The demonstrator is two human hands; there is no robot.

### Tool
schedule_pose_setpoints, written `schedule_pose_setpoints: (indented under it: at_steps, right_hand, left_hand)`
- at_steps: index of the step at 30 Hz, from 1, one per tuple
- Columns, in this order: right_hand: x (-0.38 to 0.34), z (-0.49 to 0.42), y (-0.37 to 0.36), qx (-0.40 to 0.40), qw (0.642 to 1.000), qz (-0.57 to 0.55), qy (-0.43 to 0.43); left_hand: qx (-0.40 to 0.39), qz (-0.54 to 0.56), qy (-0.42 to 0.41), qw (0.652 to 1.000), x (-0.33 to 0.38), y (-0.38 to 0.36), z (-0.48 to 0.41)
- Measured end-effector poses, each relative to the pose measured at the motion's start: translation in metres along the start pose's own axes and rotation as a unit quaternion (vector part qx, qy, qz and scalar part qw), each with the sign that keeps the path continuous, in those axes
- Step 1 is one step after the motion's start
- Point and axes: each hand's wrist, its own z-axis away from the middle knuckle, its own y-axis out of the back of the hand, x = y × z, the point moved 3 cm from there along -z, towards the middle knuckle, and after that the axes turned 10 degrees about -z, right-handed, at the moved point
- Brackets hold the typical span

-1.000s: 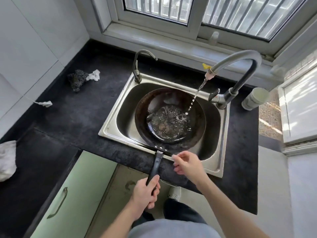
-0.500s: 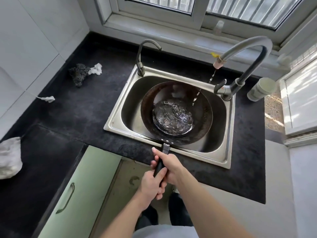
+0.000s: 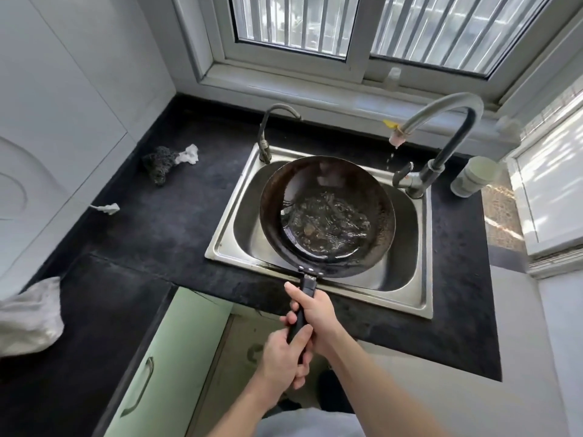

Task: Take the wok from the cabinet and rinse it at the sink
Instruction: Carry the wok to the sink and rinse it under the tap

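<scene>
A dark round wok [image 3: 328, 212] is held over a steel sink [image 3: 227, 234], its bowl level enough to keep a shallow pool of rippling water [image 3: 325, 222] in the bottom, which looks like rinse water being swirled before it is poured out. The wok's long black handle [image 3: 301, 310] points toward the near edge, and both hands share it, probably because the pan with water in it is heavy. The right hand [image 3: 315, 313] is wrapped around the handle closer to the pan, fingers closed on it; the left hand [image 3: 284, 357] is closed around the handle's near end. At the sink's far right a tall curved tap [image 3: 448, 121] arches over the basin, with only a few drops falling from its spout, landing beside the wok rather than in it. A smaller thin tap [image 3: 268, 130] stands at the sink's far left corner. The sink is set into a black counter [image 3: 157, 222]. On the counter to the left lie a dark scouring pad [image 3: 157, 162] touching a scrap of white paper [image 3: 188, 154]. A pale cup [image 3: 473, 176] stands to the right of the tall tap. Below the counter on the near left is a green cabinet door [image 3: 167, 367].
</scene>
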Motion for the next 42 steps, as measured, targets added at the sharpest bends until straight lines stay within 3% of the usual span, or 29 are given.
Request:
schedule_pose_setpoints:
  at_steps: [14, 25, 42]
  right_hand:
    - [0.02, 0.008, -0.013, -0.064, 0.995, 0.059, 0.039]
    - [0.003, 0.004, 0.018, -0.001, 0.999, 0.027, 0.033]
    - [0.025, 0.001, -0.009, -0.065, 0.995, 0.07, 0.01]
  left_hand:
    - [0.014, -0.017, -0.008, 1.0, -0.02, 0.02, 0.011]
    - [-0.025, -0.015, 0.021, 0.999, -0.009, -0.007, -0.004]
    - [0.045, -0.018, -0.003, 0.999, -0.014, 0.018, 0.014]
